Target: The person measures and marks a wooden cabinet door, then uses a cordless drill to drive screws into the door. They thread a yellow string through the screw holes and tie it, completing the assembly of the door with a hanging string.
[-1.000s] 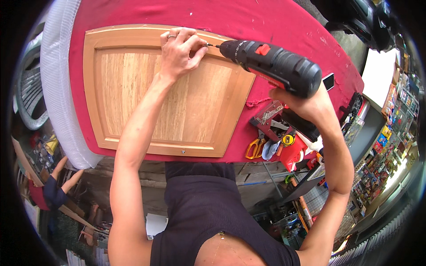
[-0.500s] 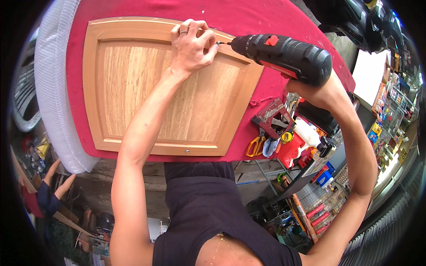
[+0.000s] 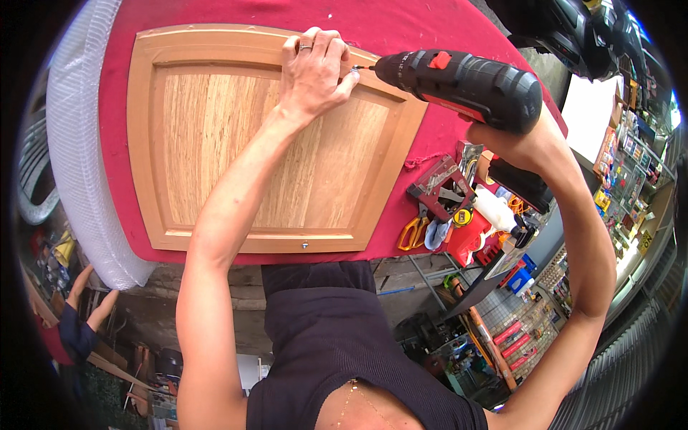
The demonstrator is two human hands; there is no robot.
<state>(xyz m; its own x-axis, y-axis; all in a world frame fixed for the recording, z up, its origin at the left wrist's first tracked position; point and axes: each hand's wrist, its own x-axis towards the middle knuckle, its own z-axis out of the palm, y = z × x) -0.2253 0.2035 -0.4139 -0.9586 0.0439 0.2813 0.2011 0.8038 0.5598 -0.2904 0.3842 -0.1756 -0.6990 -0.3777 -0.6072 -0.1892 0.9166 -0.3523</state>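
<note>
Red cloth (image 3: 423,29) carries the panelled wooden door (image 3: 308,172); its lower edge lies near the cloth's border, with bare cloth above. Left hand (image 3: 315,77): fingertips pinched together, apparently on a small fastener (image 3: 355,69), partly hidden. Right hand (image 3: 522,143): clamped around the cordless drill (image 3: 466,84), most fingers hidden.

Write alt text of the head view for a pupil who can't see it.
A person's right hand holds a black drill, its bit pointing toward the left hand near the far edge of a wooden panel. The panel lies on red cloth, with a yellow tape measure to its right.
</note>
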